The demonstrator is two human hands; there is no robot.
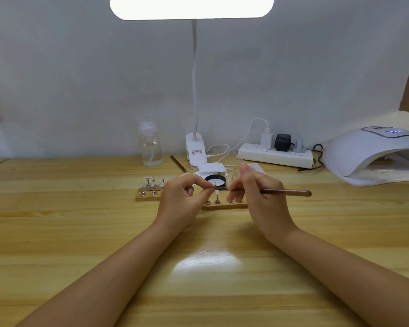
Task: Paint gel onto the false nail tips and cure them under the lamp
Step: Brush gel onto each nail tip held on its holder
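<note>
My left hand (182, 194) is curled, thumb & forefinger pinching a small metal nail stand (212, 185) w/ a false tip on it, held up off the table (80, 220). My right hand (250, 185) grips a brown brush (283, 192) like a pen, fingers curled round the shaft, handle end sticking out to the right past my knuckles; the bristle end points at the tip in my left hand, can't tell if it's touching. Just under & between both hands is a wooden holder strip (224, 206) w/ a few more stands; 1 of them carries a white nail tip (217, 192). Beyond my left hand sits a 2nd wooden strip (148, 197) w/ several tips on stands. Just past my fingertips is a black-rimmed gel pot (215, 180). Far right of my right hand is the white curing lamp (373, 156), display lit. Behind the hands: desk lamp (191, 7) on a clip base, power strip (275, 158), clear bottle (150, 147), & a 2nd brush (178, 163) lying on the table.
</note>
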